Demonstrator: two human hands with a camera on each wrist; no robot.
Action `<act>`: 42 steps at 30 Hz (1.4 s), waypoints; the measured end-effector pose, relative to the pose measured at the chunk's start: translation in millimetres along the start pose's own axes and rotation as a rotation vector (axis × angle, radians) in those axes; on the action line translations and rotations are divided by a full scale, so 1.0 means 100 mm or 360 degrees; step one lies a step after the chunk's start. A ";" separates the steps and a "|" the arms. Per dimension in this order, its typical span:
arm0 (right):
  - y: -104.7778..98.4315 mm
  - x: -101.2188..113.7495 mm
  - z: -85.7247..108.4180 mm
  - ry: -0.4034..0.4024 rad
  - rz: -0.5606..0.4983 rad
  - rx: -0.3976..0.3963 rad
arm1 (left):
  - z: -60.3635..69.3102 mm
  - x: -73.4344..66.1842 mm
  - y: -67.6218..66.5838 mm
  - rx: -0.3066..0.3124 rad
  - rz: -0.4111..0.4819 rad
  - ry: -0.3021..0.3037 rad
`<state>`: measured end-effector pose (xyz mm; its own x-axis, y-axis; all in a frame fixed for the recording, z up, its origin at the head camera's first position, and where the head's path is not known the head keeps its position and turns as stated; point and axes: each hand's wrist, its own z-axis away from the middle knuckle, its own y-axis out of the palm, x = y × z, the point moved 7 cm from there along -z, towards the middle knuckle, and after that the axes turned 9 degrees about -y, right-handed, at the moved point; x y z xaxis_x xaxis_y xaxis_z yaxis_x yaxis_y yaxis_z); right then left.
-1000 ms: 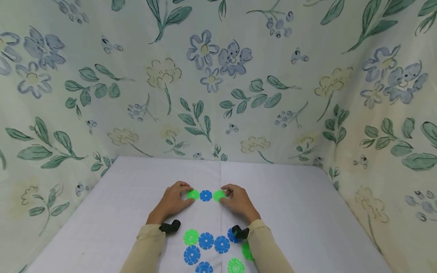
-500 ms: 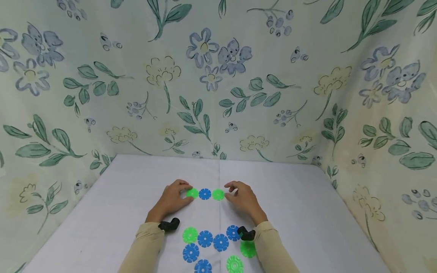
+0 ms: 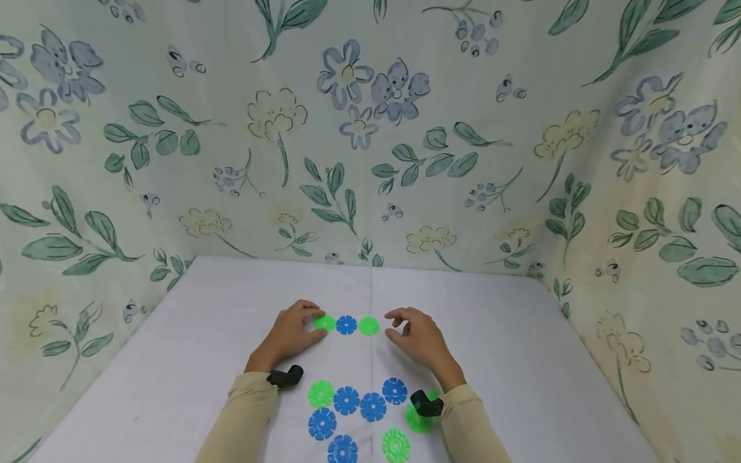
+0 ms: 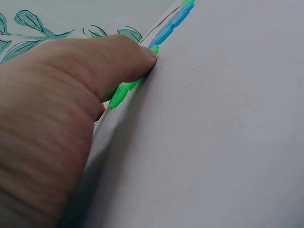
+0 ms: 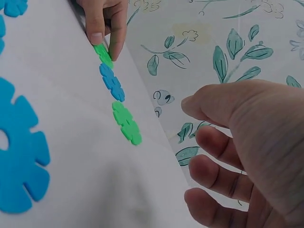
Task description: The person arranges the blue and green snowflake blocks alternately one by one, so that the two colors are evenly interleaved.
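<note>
Three notched plastic discs lie in a row on the white cloth: a green disc (image 3: 326, 323) at left, a blue disc (image 3: 346, 325) in the middle and another green disc (image 3: 369, 326) at right. My left hand (image 3: 294, 329) holds the left green disc between thumb and fingers; in the right wrist view they sit at its two edges. Just right of the row, apart from it, hovers my right hand (image 3: 420, 334), its fingers loosely bent and nothing in them. The right wrist view shows a gap between this hand and the right green disc (image 5: 126, 122).
Nearer me lie several loose blue discs (image 3: 373, 407) and green discs (image 3: 396, 445). One green disc (image 3: 418, 421) is partly covered by the right wrist's black camera (image 3: 427, 404). Floral curtain (image 3: 359, 161) hangs behind the table and along its sides.
My right hand has let go of the right green disc and drawn away to the right. The left hand stays at the left green disc. The head view has shifted slightly.
</note>
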<state>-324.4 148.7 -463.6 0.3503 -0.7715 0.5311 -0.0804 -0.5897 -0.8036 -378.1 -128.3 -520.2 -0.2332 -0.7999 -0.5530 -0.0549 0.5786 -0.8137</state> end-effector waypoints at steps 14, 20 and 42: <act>-0.08 -0.10 0.18 -0.0067 -0.0013 -0.0020 | -0.02 0.02 0.02 0.0011 -0.0006 -0.0018; -0.06 -0.14 0.26 -0.0082 -0.0043 0.0007 | -0.02 0.04 0.01 0.0010 -0.0014 -0.0025; 0.03 -0.27 0.46 -0.0203 -0.0439 0.0410 | -0.04 0.04 0.05 0.0050 -0.0003 -0.0040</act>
<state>-290.6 178.4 -492.7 0.4403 -0.5473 0.7118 0.2638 -0.6790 -0.6851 -383.1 -128.2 -525.7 -0.2087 -0.8049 -0.5555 -0.0248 0.5722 -0.8198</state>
